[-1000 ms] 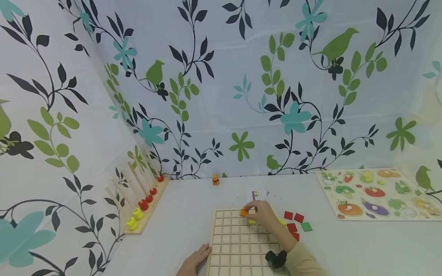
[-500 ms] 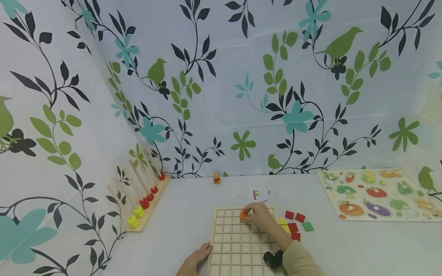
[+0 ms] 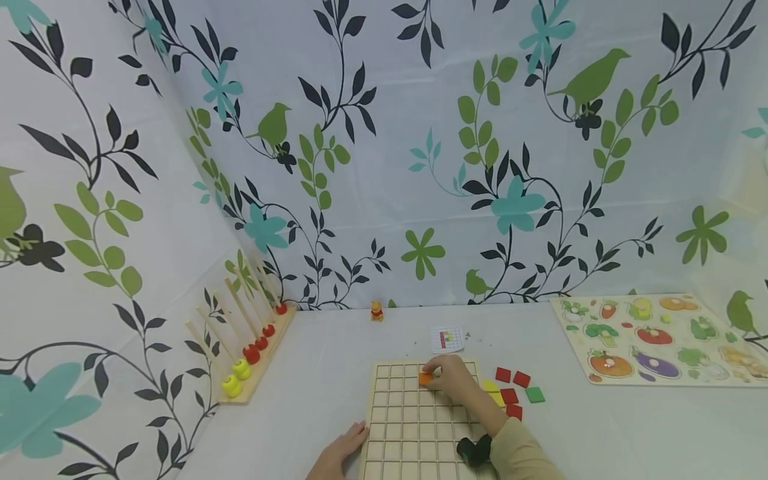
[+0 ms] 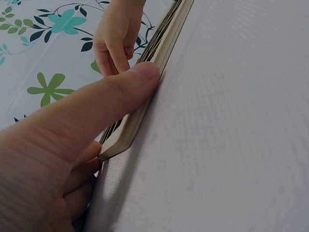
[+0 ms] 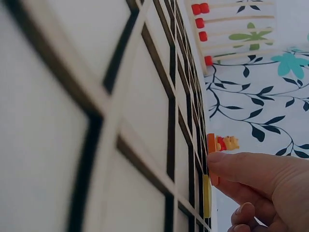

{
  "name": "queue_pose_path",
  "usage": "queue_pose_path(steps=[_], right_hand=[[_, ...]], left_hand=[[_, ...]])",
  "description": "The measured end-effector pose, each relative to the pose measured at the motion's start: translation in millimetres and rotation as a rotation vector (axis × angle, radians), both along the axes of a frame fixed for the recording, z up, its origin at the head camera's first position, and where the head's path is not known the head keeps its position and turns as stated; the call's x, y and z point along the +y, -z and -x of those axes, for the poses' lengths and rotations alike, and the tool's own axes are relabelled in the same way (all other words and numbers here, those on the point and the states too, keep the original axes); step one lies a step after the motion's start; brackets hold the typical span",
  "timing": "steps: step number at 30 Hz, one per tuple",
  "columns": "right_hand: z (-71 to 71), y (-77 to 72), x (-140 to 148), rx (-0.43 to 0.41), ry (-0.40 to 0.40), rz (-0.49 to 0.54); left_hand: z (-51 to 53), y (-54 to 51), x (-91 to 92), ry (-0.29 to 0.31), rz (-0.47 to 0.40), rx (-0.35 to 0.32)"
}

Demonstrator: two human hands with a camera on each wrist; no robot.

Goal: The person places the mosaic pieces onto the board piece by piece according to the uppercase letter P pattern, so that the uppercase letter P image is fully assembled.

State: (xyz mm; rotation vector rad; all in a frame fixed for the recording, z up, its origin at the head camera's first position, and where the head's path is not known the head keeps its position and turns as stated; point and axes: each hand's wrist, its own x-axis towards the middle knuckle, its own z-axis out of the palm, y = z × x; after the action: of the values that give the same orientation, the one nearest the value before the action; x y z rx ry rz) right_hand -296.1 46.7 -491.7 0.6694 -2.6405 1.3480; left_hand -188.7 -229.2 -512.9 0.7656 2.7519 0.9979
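Observation:
An orange tile (image 3: 425, 379) is pinched by the right hand (image 3: 456, 383) at the far row of the wooden grid board (image 3: 393, 433). In the right wrist view, the thumb and a finger of the right hand (image 5: 260, 183) meet on the orange tile (image 5: 211, 145), and a yellow tile (image 5: 207, 195) lies beside it. The left hand (image 3: 342, 450) rests against the board's left edge. Its thumb lies across the board's rim in the left wrist view, with the left hand (image 4: 63, 130) touching the board (image 4: 128, 133) near a corner.
Red tiles (image 3: 510, 396), yellow tiles (image 3: 491, 386) and a green tile (image 3: 535, 394) lie right of the board. A printed card (image 3: 447, 339) and small bear figure (image 3: 376, 311) are beyond it. A peg rack (image 3: 261, 367) stands left; a vegetable puzzle (image 3: 660, 340) lies right.
The orange tile, earlier raised and tilted in the right hand's fingers, is now lower, at the board's far row. The left hand has stayed at the board's edge. The head view has shifted slightly.

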Motion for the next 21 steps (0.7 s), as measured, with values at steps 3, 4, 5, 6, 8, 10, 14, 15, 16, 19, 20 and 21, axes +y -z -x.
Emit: queue_pose_path(steps=[3,4,5,6,8,10,14,15,16,19,20,21], right_hand=[[1.5,2.2,-0.8,0.017,-0.012,0.001],[2.2,3.1,-1.1,0.022,-0.013,-0.001],[2.8,4.0,-1.5,0.027,-0.015,0.000],[3.3,4.8,-1.7,0.031,-0.013,-0.007],[4.1,6.4,-2.0,0.032,-0.006,-0.015],[4.0,7.3,-2.0,0.024,-0.001,-0.018],[2.6,6.2,-2.4,0.020,-0.009,-0.033],[2.1,5.6,-2.6,0.018,-0.011,-0.038],[1.4,4.8,-2.9,0.016,-0.013,-0.041],[-0.3,2.4,-3.6,0.019,-0.021,-0.051],[-0.9,1.9,-3.9,0.016,-0.022,-0.053],[-1.4,1.3,-4.2,0.012,-0.021,-0.055]], left_hand=[[-0.6,0.4,-0.2,0.005,-0.008,0.015],[-0.6,0.8,-0.2,0.007,-0.010,0.022],[-0.7,1.1,-0.1,0.013,-0.014,0.031],[-0.7,1.6,0.1,0.018,-0.013,0.041],[-0.5,2.8,0.7,0.020,-0.010,0.045],[-0.3,3.8,1.3,0.019,-0.005,0.042],[-0.6,4.2,1.7,0.010,-0.004,0.035],[-0.7,4.0,1.7,0.008,-0.004,0.031],[-0.8,3.7,1.4,0.011,-0.001,0.036],[-1.3,2.0,1.2,0.005,-0.001,0.029],[-1.5,1.1,1.3,0.003,-0.001,0.021],[-1.6,-0.1,1.4,0.000,0.001,0.011]])
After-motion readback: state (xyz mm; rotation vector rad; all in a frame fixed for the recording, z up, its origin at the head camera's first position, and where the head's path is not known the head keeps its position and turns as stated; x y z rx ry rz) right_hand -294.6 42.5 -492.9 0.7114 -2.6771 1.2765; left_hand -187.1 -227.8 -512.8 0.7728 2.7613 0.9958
